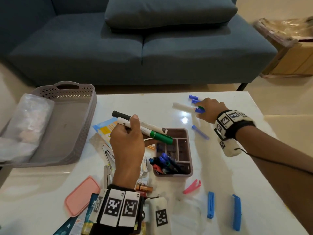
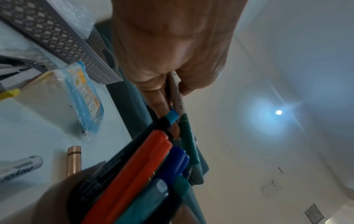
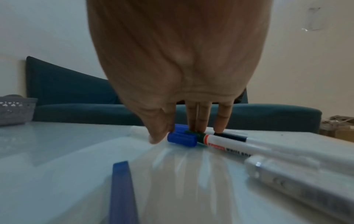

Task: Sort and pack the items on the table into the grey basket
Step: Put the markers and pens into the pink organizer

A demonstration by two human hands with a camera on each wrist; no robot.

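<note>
The grey basket (image 1: pixel 67 116) at the table's (image 1: pixel 254 184) far left holds a clear bag (image 1: pixel 25 126). The small tray (image 1: pixel 173 151) mid-table holds pens (image 1: pixel 166 164) in its near compartment. The left hand (image 1: pixel 127 145), raised above the tray, grips two markers (image 1: pixel 144 128), one green-capped, one black-capped. The right wrist view alone shows the right hand's (image 1: pixel 209 109) straight fingertips (image 3: pixel 201 125) pressing down on capped markers (image 3: pixel 182 138) lying on the far table; the thumb touches a blue cap.
</note>
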